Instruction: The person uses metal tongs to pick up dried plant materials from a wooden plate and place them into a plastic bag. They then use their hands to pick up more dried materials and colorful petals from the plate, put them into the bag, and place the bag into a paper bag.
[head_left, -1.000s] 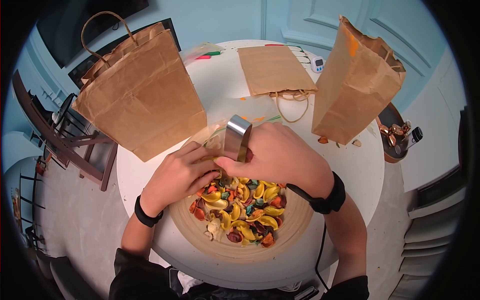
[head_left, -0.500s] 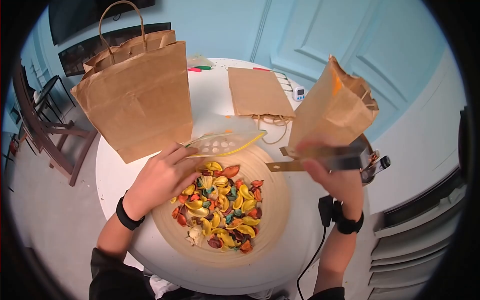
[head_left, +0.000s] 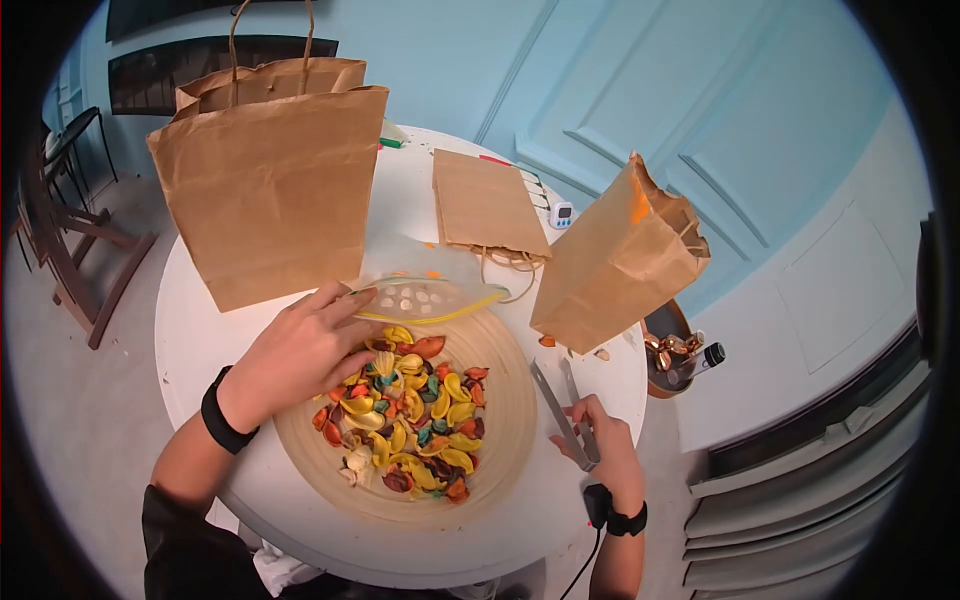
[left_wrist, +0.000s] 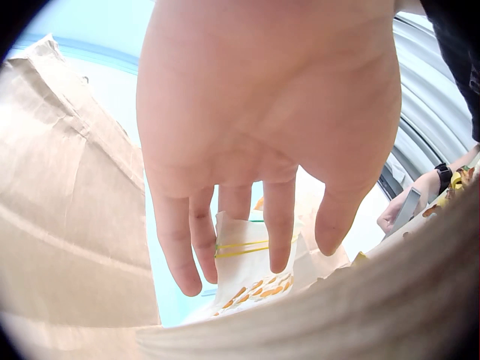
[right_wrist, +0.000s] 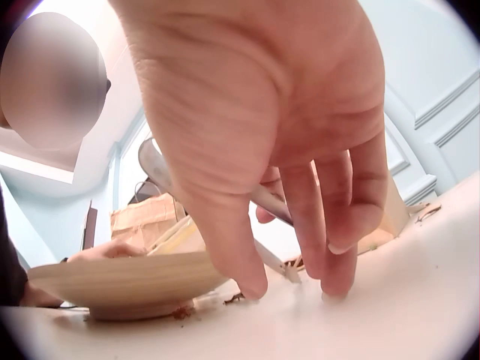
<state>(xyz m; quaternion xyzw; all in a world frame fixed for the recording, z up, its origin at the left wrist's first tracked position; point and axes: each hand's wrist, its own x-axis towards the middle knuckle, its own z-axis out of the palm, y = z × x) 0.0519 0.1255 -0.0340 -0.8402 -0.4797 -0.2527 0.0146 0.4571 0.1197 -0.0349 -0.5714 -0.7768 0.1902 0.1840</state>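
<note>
A shallow wooden dish [head_left: 512,420] holds dried potpourri petals [head_left: 405,425] in yellow, orange, green and dark red. At its far rim lies a clear zip bag [head_left: 445,303], mouth parted, with a yellow seal strip. My left hand [head_left: 300,350] has the bag's left edge between its fingers; in the left wrist view its thumb stands free. To the right of the dish, my right hand [head_left: 612,455] holds metal tongs [head_left: 556,408] low over the white table. The right wrist view shows the thumb [right_wrist: 244,262] and fingertips down at the tabletop, around the tongs.
A tall brown paper bag [head_left: 270,190] stands at the left, another paper bag [head_left: 600,265] at the right. Between them a folded paper bag [head_left: 488,200] lies flat near a small timer [head_left: 562,214]. Beyond the right edge is a tray [head_left: 655,375].
My right hand carried the tongs from the zip bag out to the right, then down beside the dish. The left hand stays at the bag, whose mouth now shows. The head view has shifted.
</note>
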